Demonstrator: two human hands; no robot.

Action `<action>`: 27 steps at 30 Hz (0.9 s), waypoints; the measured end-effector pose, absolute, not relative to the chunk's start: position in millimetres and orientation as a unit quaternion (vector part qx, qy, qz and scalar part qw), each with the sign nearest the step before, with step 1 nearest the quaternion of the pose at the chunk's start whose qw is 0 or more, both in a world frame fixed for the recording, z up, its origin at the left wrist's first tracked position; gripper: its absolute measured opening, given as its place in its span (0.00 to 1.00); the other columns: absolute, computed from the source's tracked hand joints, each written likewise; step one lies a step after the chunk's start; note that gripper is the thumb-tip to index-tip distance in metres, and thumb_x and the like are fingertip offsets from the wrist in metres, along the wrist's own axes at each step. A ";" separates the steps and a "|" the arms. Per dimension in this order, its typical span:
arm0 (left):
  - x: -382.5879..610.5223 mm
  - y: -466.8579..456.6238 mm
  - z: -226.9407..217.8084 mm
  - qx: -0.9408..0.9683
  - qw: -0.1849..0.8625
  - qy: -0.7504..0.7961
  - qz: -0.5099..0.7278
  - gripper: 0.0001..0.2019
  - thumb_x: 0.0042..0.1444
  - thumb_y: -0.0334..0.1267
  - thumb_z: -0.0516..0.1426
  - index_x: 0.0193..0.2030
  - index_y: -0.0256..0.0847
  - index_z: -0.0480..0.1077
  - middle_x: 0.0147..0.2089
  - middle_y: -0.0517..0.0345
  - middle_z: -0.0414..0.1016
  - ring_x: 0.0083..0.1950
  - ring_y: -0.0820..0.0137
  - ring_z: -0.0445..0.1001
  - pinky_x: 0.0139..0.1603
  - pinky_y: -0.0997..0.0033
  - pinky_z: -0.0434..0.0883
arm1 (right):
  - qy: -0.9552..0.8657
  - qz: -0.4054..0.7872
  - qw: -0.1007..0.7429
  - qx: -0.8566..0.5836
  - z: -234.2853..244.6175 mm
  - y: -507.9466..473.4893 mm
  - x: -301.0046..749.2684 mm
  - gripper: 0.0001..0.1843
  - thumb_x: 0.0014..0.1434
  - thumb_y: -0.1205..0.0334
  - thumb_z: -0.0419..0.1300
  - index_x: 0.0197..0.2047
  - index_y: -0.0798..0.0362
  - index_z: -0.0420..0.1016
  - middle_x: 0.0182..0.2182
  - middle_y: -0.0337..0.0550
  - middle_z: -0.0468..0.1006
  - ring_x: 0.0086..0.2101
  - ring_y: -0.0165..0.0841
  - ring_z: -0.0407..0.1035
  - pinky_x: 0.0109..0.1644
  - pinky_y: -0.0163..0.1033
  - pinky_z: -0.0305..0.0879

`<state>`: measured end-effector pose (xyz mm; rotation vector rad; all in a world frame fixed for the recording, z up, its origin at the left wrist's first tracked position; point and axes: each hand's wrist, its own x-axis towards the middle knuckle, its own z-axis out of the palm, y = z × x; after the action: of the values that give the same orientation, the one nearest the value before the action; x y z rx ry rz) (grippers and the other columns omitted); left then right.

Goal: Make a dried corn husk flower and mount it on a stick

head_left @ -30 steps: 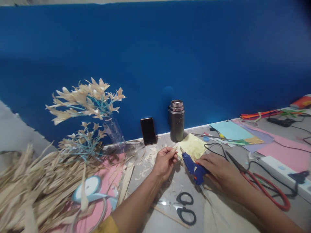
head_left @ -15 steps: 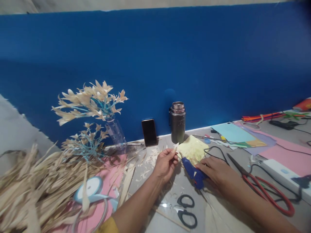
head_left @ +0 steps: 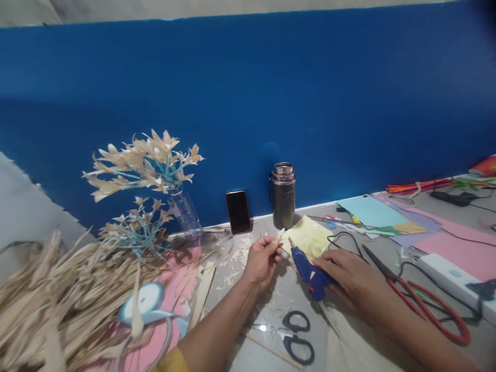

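Note:
My left hand (head_left: pixel 264 261) is closed, pinching a small pale petal-like piece of husk (head_left: pixel 279 235) between thumb and fingertips. A blue hot glue gun (head_left: pixel 310 271) is gripped in my right hand (head_left: pixel 344 271), its nozzle pointing up and left, a short gap from the pale piece. A clear glue stick trails from the gun's back end. Beneath the nozzle lies a yellow paper (head_left: pixel 308 232) with dried residue on it. Pale scraps (head_left: pixel 242 253) are scattered beside my left hand. Black-handled scissors (head_left: pixel 296 336) lie on the table below both hands.
Dried husks (head_left: pixel 42 294) and a ribbon roll (head_left: pixel 143 299) cover the left. Husk flowers (head_left: pixel 151 160) stand in a clear vase (head_left: pixel 185 212). A phone (head_left: pixel 238 212) and an open flask (head_left: pixel 284 199) stand by the blue wall. Red-handled shears (head_left: pixel 422 305) and a power strip (head_left: pixel 453 281) lie right.
The glue gun in my right hand has moved slightly right, widening the gap between its nozzle and the pale piece. My left hand stays almost where it was.

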<state>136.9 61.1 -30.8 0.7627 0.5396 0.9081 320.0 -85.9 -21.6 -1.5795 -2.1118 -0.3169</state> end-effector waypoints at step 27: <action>138.3 58.5 -26.3 0.367 0.794 0.241 0.420 0.21 0.36 0.41 0.76 0.28 0.34 0.71 0.25 0.58 0.73 0.24 0.80 0.66 0.23 0.82 0.61 | -0.757 -0.109 0.189 -0.616 -23.5 -86.4 318.2 0.20 0.56 0.75 0.60 0.51 0.52 0.78 0.43 0.52 0.79 0.41 0.45 0.73 0.42 0.46 0.69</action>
<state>138.3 58.5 -26.3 0.7893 0.5173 0.9027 318.2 -86.4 -23.5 -1.7331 -2.1286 -0.3055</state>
